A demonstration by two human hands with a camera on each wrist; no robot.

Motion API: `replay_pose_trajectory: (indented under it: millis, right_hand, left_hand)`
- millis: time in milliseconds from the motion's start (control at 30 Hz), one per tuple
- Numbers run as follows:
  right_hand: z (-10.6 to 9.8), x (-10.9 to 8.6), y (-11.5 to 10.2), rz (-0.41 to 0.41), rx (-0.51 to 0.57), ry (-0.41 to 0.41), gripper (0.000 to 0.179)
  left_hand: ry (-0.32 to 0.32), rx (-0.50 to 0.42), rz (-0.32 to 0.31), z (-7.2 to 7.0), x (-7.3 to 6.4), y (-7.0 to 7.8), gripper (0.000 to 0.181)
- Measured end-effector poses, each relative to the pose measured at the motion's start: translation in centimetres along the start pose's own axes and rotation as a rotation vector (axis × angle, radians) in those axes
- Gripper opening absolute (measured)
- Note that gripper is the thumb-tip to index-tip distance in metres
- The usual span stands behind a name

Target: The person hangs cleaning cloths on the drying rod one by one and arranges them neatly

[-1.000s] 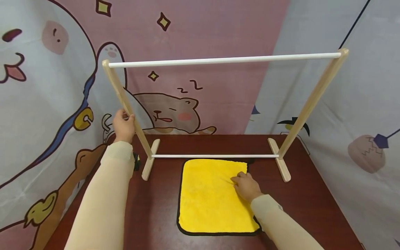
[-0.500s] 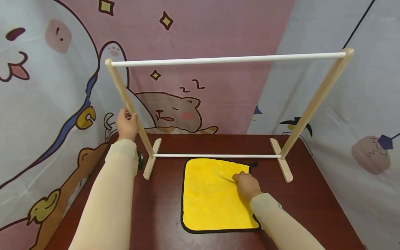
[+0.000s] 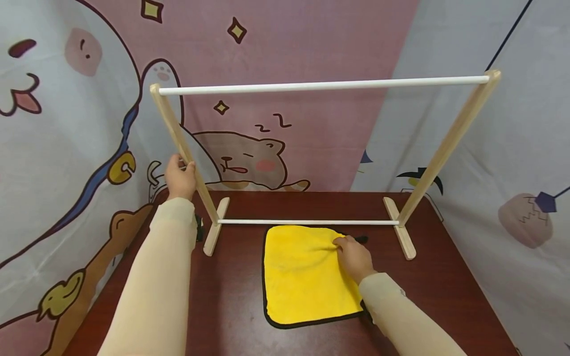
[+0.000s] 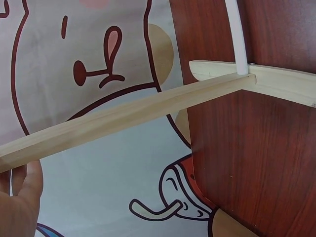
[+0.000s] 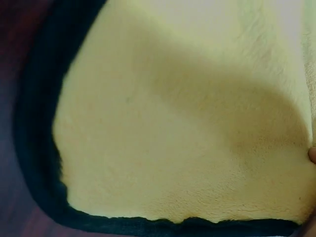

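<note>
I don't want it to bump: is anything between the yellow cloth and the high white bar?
Nothing visible stands between the yellow cloth and the upper white rod. The lower white rod runs low, just beyond the cloth's far edge.

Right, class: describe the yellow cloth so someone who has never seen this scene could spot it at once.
Find the red-brown table, then the wooden rack standing on it. On the near side of the rack's lower white bar, pinched by the right hand, is the cloth. Bright yellow with a black border, it stands apart from the pale rack.
</note>
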State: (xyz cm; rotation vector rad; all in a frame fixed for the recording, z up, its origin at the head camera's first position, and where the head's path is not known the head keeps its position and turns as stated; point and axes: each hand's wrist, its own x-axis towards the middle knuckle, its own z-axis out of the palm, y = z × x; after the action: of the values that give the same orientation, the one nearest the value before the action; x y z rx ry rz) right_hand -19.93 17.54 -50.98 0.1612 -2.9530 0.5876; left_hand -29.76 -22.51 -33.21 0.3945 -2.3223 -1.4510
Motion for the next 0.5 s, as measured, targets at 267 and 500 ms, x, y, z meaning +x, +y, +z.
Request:
replay_pose_trajectory:
  millis: [267,500]
  right_hand:
    - [-1.4,0.4,-1.1,-0.053,0.039,0.107,0.019]
    - [-2.4,0.6,-1.6,-0.135,0.079,0.218,0.017]
  left_hand:
    - [-0.001,-0.004,-0.020,0.0,-0.2,0.2,0.035]
    - [0.009,-0.001,-0.006,0.0,-0.4,0.4,0.034]
